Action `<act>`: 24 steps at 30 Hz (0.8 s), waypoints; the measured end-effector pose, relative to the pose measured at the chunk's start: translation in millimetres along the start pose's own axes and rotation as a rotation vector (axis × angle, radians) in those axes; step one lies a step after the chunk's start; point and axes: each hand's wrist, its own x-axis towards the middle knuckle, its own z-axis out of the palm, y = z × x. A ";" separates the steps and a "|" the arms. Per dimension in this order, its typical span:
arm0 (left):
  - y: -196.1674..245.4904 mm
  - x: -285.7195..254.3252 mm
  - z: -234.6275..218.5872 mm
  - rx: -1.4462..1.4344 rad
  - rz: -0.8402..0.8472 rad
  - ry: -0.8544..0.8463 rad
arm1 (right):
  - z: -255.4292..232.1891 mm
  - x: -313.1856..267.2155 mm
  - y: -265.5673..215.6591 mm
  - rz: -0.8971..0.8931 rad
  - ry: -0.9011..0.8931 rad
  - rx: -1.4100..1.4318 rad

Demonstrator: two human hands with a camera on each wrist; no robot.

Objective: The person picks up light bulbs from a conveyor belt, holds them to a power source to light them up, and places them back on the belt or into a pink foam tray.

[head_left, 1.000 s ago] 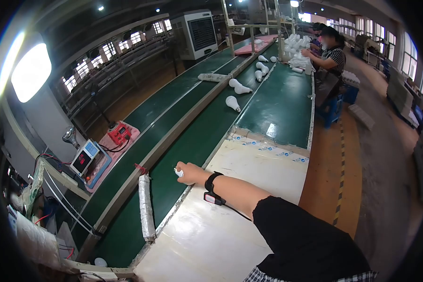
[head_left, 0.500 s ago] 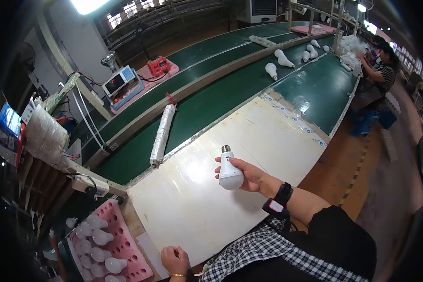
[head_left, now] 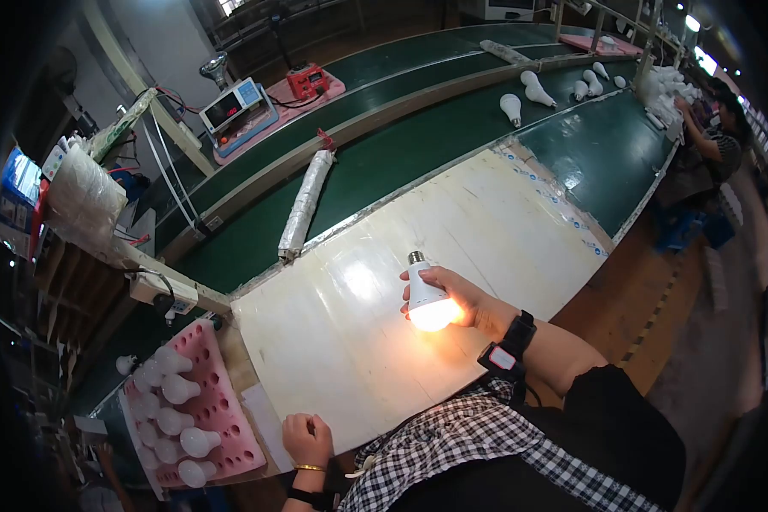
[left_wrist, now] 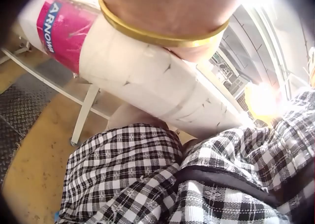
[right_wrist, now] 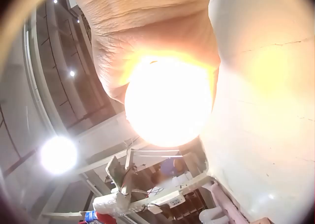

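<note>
My right hand (head_left: 469,305) grips a white light bulb (head_left: 423,292) around its body over the white board (head_left: 333,358). The bulb's metal screw base points up and away, and its dome glows brightly. In the right wrist view the lit bulb (right_wrist: 167,103) is a white glare below my palm. At the board's near left edge rests my left hand (head_left: 307,438), fingers loosely curled and holding nothing. Beside it a pink foam tray (head_left: 230,418) carries several unlit bulbs (head_left: 200,441), with bare holes along its right side.
Beyond the board runs a green conveyor belt (head_left: 384,158), crossed by a wrapped bar (head_left: 307,205). Several bulbs (head_left: 510,108) lie farther along the belt. A meter with a red display (head_left: 229,109) stands behind the rail. Another person (head_left: 725,132) sits at the far right.
My right hand came back from the belt with the bulb and now holds it over the board. The bulb has lit up since half a second ago. My left hand and the tray have come into view.
</note>
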 end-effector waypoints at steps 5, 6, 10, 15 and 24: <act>-0.7 -1.0 -0.3 0.004 0.012 0.025 | -5.1 2.4 3.5 -0.035 -0.030 0.013; -1.6 -1.7 0.1 0.005 0.014 0.025 | -3.3 2.7 2.7 -0.033 -0.020 0.026; -3.3 -1.3 1.3 -0.022 -0.007 0.041 | 6.7 1.4 -1.3 -0.033 0.011 0.021; 2.4 -0.3 -2.0 -0.068 -0.025 0.063 | 23.6 3.9 -6.2 -0.011 0.039 -0.013; 13.5 5.3 -26.8 -0.143 -0.014 -0.017 | 71.2 130.6 -7.2 0.054 0.143 -0.317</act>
